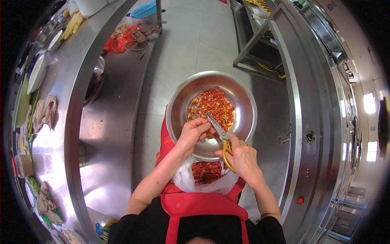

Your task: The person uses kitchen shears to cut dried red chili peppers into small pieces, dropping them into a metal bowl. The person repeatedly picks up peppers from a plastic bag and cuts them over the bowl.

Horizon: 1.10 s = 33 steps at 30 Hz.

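Observation:
My right hand (pixel 245 157) grips the gold handles of a pair of scissors (pixel 226 143), whose metal blades point up and left over a wide stainless steel bowl (pixel 248 103). At the blade tips, the thumb and forefinger of my left hand (pixel 192 132) are pinched on what looks like a small bit of dried red chili, mostly hidden by the fingers. Cut pieces of dried red chili (pixel 213 102) and pale yellow seeds cover the middle of the bowl's bottom. Close to my body, below the bowl, a white plastic bag (pixel 184 177) lies open around whole dried red chilies (pixel 205 171).
On the left stands a steel worktable (pixel 82 58) bearing plucked poultry (pixel 45 113), a white dish (pixel 36 74) and a yellow glove (pixel 73 26). Its lower shelf (pixel 117 91) holds a red net bag (pixel 122 41). A steel counter (pixel 313 116) runs along the right, beside a metal frame (pixel 259 36).

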### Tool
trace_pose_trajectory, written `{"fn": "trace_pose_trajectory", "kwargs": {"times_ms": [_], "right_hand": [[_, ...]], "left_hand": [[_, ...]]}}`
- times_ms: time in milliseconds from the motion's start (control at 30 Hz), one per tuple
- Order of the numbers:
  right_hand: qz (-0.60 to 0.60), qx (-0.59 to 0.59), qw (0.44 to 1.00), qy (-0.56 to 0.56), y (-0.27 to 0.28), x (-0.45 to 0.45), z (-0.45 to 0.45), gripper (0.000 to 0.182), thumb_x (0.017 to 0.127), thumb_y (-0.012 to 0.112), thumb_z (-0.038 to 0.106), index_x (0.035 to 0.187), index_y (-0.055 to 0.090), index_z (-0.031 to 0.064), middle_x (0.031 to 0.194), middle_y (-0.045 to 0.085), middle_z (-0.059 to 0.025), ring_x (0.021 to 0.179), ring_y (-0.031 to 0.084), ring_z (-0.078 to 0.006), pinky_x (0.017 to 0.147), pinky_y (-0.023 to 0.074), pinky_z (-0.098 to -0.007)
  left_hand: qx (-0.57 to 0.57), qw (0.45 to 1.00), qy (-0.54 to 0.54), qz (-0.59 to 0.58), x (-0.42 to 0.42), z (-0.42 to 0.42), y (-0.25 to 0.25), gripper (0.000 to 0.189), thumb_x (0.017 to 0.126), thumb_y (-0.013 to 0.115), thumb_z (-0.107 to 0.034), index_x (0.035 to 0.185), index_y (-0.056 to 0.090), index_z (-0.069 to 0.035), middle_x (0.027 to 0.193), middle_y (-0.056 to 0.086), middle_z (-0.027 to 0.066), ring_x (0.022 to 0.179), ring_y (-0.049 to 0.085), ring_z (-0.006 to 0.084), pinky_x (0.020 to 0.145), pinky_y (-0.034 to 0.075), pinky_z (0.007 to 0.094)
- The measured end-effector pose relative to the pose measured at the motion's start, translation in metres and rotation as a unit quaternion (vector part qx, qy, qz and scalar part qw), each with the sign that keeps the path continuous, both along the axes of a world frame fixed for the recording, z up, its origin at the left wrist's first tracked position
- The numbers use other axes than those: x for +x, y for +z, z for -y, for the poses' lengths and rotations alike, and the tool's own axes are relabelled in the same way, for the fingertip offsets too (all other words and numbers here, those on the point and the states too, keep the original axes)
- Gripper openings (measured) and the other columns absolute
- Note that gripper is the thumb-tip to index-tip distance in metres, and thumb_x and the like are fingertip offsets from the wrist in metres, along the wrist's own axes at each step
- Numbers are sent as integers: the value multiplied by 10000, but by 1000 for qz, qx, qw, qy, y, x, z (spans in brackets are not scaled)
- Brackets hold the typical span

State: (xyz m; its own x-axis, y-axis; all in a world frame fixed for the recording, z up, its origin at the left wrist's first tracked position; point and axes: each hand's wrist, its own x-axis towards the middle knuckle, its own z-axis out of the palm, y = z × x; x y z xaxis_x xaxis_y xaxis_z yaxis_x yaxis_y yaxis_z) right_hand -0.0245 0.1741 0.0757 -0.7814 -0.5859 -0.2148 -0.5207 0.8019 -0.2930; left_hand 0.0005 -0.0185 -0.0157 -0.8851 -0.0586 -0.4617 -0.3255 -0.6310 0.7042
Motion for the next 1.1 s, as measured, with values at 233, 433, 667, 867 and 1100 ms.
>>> {"fn": "trace_pose_trajectory", "kwargs": {"times_ms": [233, 433, 667, 867, 1100], "right_hand": [[-12, -32, 999, -26, 20, -1, -17, 659, 820, 768, 490, 1180, 527, -6, 983, 684, -228, 882, 696, -398, 700, 545, -499], [2, -10, 1000, -11, 20, 0, -14, 709, 811, 773, 502, 1231, 518, -11, 1009, 679, -227, 925, 691, -394, 734, 542, -505], [-39, -27, 999, -17, 9, -5, 7, 765, 817, 759, 522, 1287, 515, -30, 1029, 669, -231, 933, 688, -396, 732, 540, -499], [-9, -58, 997, -45, 8, -16, 10, 792, 810, 771, 510, 1321, 507, -36, 1070, 668, -236, 971, 684, -391, 764, 544, -491], [-77, -47, 996, 6, 9, -7, 0, 804, 773, 803, 503, 1309, 507, -19, 1069, 662, -211, 988, 667, -397, 793, 535, -486]], "left_hand": [[63, 997, 50, -15, 0, 3, 0, 123, 1006, 612, -152, 1033, 673, -49, 877, 721, 50, 622, 563, 47, 509, 399, 189], [83, 995, 50, 0, 1, 1, 2, 114, 1003, 579, -62, 1084, 649, -25, 932, 728, 98, 717, 673, 114, 573, 522, 199], [96, 994, 41, -13, 2, 6, -6, 91, 1008, 571, -90, 1044, 640, -42, 918, 713, 75, 714, 658, 106, 597, 518, 215], [65, 995, 79, -2, -1, 2, -2, 106, 977, 641, -151, 1040, 671, -71, 879, 688, 9, 691, 611, 57, 562, 439, 191], [96, 986, 134, -22, 1, 3, -1, 99, 957, 683, -148, 1007, 703, -65, 830, 684, 0, 668, 587, 49, 557, 432, 196]]}}
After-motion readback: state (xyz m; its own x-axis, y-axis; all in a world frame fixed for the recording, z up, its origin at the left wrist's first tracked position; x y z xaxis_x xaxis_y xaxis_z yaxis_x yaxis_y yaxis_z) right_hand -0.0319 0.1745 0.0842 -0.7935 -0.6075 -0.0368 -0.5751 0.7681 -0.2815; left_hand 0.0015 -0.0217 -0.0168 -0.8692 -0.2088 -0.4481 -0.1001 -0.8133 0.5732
